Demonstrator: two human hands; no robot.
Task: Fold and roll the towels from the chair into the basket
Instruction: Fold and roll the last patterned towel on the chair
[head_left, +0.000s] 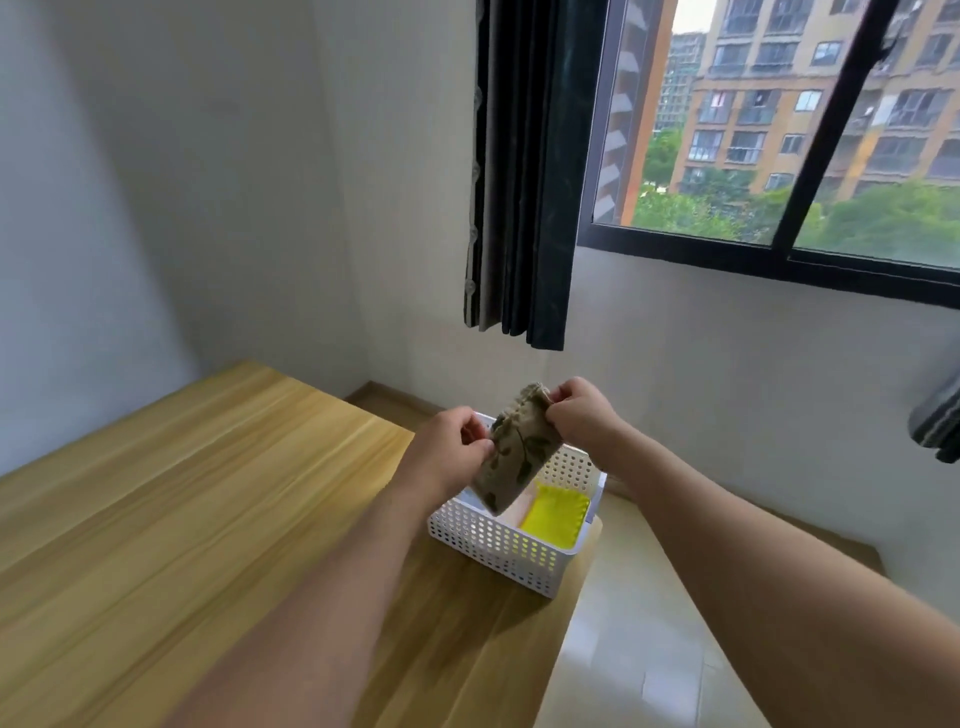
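A folded beige towel with a dark leaf print (514, 457) hangs tilted above the white perforated basket (488, 540), its lower end dipping inside the rim. My left hand (454, 449) pinches the towel's left edge. My right hand (576, 410) grips its upper right corner. A yellow towel (556, 519) lies in the right half of the basket. The basket stands at the right corner of the wooden table (182, 519). The chair is out of view.
A dark curtain (524, 171) hangs by the window (779, 135) behind the table. A dark striped cloth (940, 421) shows at the right edge. Pale tiled floor (639, 649) lies to the right of the table.
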